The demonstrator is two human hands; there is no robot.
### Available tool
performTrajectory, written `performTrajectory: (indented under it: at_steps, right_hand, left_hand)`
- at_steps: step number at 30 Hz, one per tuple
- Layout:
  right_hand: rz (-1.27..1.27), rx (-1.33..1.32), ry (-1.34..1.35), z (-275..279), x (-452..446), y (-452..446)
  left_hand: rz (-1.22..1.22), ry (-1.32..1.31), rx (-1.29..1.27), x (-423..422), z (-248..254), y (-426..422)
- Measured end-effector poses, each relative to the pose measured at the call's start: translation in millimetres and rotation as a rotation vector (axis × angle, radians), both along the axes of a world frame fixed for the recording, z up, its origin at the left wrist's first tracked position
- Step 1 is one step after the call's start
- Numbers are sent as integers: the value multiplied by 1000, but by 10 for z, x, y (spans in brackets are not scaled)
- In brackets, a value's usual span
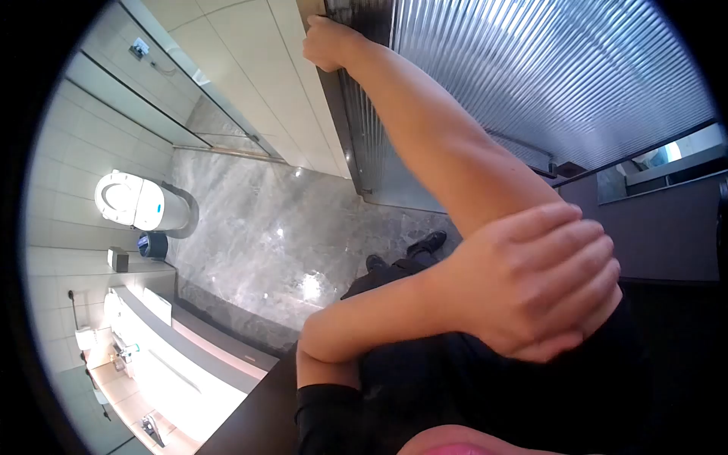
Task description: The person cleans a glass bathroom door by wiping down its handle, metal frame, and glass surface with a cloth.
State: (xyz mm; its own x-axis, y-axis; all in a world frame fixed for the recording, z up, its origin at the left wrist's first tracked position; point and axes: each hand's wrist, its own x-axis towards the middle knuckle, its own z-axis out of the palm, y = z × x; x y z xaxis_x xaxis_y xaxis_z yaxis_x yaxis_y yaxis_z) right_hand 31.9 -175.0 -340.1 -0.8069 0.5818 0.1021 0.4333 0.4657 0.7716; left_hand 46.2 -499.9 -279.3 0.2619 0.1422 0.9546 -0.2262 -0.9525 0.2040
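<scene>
My left hand (pixel 531 280) is wrapped round my right upper arm (pixel 493 182), just above the elbow, its fingers closed over the bare skin. Stretched out toward the top of the view, my right hand (pixel 332 45) has its fingers curled at the dark door frame (pixel 337 106). What the fingertips press on there is partly hidden. Right beside that arm stands a ribbed glass panel (pixel 546 68) in a dark frame.
Grey marble-look floor (pixel 250 220) lies below, with my black shoes (pixel 428 243) on it. A white toilet (pixel 144 201) and a dark blue bin (pixel 154 244) stand at the left wall. A bright washbasin counter (pixel 174 379) fills the lower left. Glass partition (pixel 136 110) is at upper left.
</scene>
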Motion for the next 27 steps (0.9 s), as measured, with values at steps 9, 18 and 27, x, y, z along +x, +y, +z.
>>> performTrajectory:
  at_steps: [9, 18, 27]
  right_hand:
    - [69, -11, 49, -24, 36, 20]
    - [18, 5, 22, -35, 25, -57]
    - [38, 8, 1, -68, -29, 33]
  left_hand:
    - [-201, -277, -84, 144, 165, -611]
    - [78, -417, 290, 281, -387, -390]
    - [294, -423, 259, 215, -1099, 18]
